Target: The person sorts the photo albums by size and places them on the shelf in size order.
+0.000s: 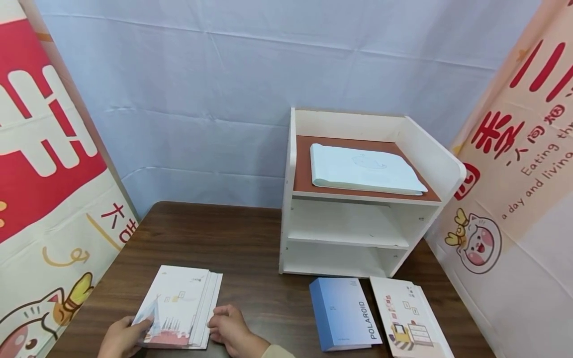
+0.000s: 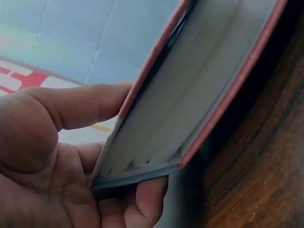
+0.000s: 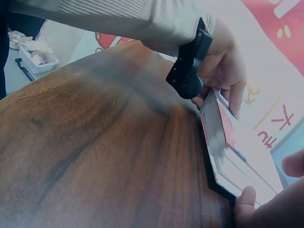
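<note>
A white photo album (image 1: 174, 303) with a drawn tent and a pink lower border is at the table's left front. My left hand (image 1: 123, 338) grips its lower left corner. In the left wrist view, the thumb (image 2: 114, 97) lies on the cover and other fingers (image 2: 149, 199) curl round the dark spine; thick pages show between red-edged boards. At the album's right edge, where the boards and pages lie staggered, is my right hand (image 1: 233, 330). Its thumb (image 3: 246, 197) touches that edge in the right wrist view, with another finger (image 3: 293, 164) raised apart.
On the right stands a white shelf unit (image 1: 288, 223) with a pale blue book (image 1: 362, 169) on its brown top. Before it lie a blue POLAROID album (image 1: 344, 313) and another illustrated album (image 1: 409, 318). Printed cloths hang at both sides of the brown table (image 1: 250, 233).
</note>
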Demonstrator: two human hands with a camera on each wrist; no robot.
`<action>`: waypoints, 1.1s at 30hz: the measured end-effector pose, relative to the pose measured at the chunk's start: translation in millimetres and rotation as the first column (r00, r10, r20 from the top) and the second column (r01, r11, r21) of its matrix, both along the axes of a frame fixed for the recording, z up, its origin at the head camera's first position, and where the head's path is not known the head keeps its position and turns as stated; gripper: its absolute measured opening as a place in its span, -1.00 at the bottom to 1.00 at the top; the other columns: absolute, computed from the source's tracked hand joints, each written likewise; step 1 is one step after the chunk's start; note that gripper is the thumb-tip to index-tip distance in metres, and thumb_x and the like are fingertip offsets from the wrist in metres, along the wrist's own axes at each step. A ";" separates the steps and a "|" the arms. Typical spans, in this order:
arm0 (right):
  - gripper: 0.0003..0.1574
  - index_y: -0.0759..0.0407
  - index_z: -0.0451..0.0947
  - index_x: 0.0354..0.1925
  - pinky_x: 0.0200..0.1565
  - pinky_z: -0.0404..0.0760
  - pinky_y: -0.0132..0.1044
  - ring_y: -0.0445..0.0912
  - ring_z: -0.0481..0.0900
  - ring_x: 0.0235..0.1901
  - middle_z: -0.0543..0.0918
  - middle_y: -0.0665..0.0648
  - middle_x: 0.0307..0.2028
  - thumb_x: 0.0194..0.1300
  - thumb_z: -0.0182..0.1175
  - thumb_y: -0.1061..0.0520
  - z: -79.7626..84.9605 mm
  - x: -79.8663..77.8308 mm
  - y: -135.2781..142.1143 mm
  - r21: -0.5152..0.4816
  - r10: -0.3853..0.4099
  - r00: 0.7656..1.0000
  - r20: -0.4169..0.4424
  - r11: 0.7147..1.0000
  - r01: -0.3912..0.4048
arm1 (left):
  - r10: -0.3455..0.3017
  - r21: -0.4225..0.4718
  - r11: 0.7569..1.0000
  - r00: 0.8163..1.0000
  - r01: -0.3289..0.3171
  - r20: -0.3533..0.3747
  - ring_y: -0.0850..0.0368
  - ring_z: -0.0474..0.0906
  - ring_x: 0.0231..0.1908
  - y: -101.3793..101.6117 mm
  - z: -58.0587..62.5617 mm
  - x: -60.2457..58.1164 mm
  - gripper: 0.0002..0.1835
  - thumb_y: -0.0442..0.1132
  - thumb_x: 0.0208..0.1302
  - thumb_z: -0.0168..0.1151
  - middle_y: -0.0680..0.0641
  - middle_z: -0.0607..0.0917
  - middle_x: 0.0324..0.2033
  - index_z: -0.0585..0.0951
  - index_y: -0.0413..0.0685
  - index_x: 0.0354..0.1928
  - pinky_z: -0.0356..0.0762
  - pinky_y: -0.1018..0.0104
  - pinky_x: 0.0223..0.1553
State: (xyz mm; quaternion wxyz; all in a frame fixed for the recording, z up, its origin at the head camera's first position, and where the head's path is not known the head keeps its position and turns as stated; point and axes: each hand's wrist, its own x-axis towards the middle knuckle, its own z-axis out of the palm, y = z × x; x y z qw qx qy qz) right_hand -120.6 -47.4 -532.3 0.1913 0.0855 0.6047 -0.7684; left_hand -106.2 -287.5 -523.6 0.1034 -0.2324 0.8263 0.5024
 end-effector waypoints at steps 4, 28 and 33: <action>-0.61 0.28 0.36 -0.17 -0.51 0.43 -0.44 -0.19 0.42 -0.56 0.44 0.06 -0.46 -0.07 0.14 0.40 2.7 -1.9 1.0 0.071 0.031 0.999 0.010 0.997 -0.032 | 0.019 0.009 1.000 1.000 -0.019 -0.001 0.06 0.51 -0.48 1.5 3.8 0.8 -0.20 -0.03 0.10 0.33 -0.35 0.48 -0.36 0.23 -0.64 0.04 0.59 0.17 -0.47; -0.34 0.33 0.28 -0.21 -0.46 0.51 -0.35 -0.12 0.47 -0.42 0.41 0.16 -0.36 -0.31 0.39 0.49 17.7 -5.6 -5.6 0.225 0.096 0.987 -0.133 0.972 -0.064 | -0.102 0.081 0.991 0.995 0.103 -0.010 0.01 0.54 -0.35 10.6 17.9 1.9 -0.11 -0.13 0.02 0.43 -0.27 0.53 -0.30 0.16 -0.60 0.16 0.57 0.05 -0.36; -0.23 0.33 0.25 -0.18 -0.17 0.41 -0.22 -0.02 0.34 -0.31 0.33 0.18 -0.32 -0.38 0.46 0.45 18.6 -6.2 -2.8 0.343 0.127 0.973 -0.194 0.938 -0.054 | -0.083 0.112 0.990 0.996 0.084 -0.014 0.02 0.55 -0.34 16.7 19.2 2.8 -0.12 -0.17 -0.01 0.45 -0.25 0.53 -0.30 0.16 -0.56 0.16 0.57 0.04 -0.35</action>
